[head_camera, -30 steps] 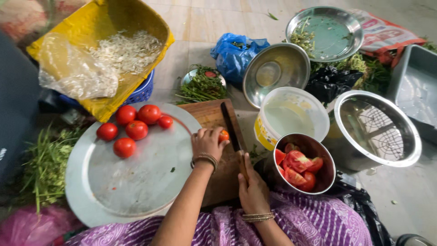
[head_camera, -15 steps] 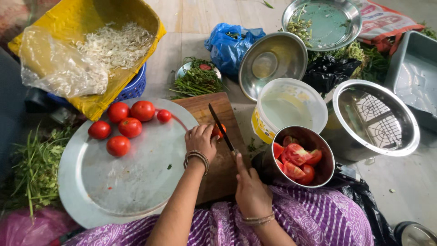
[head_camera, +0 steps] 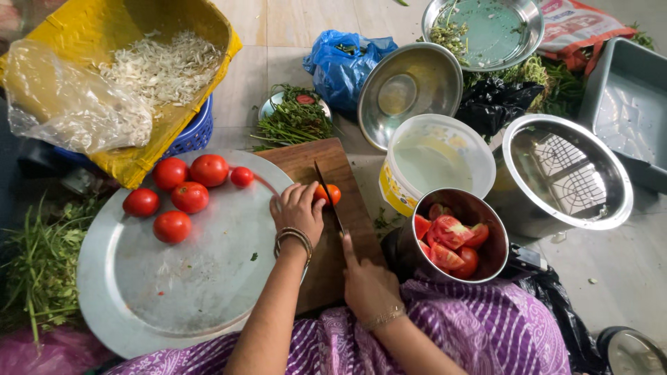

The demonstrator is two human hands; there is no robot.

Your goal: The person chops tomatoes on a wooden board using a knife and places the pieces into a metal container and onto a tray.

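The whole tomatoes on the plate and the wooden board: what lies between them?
Head view: only bare plate between the whole tomatoes and the wooden board.

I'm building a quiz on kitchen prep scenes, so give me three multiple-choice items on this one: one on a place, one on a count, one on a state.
1. Where does the tomato being cut lie?
A. on the wooden cutting board
B. in the white bucket
C. in the yellow basket

2. How many whole tomatoes lie on the round steel tray?
A. three
B. six
C. nine

3. What state are the tomatoes in the small steel bowl?
A. whole
C. mashed
B. cut into wedges

Answers:
1 A: the left hand steadies it on the board while the right hand holds the knife at it.
2 B: six red ones sit grouped at the tray's upper left.
3 B: cut faces and pale cores show.
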